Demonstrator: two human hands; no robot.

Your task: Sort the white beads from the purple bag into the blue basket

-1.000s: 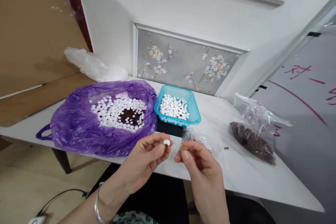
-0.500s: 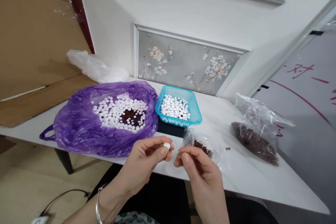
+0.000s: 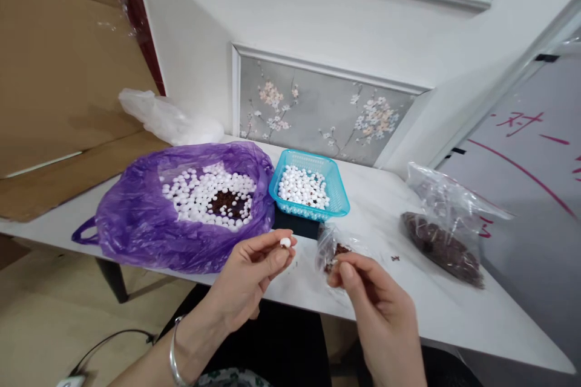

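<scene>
Fingertips (image 3: 276, 259) of our left hand (image 3: 242, 281) pinch a white ball (image 3: 285, 242). We cannot tell whether our right hand (image 3: 384, 305), near a clear plastic bag (image 3: 325, 245), grips anything.

R hand (image 3: 381, 308) hides pt of clear bag (image 3: 323, 243); whiteboard (image 3: 521, 157) cut off @ R edge; loose bits (image 3: 395, 258) too sm. to ID.

Soft light faintly shadows the wall (image 3: 336, 33); edges look stretched.
</scene>
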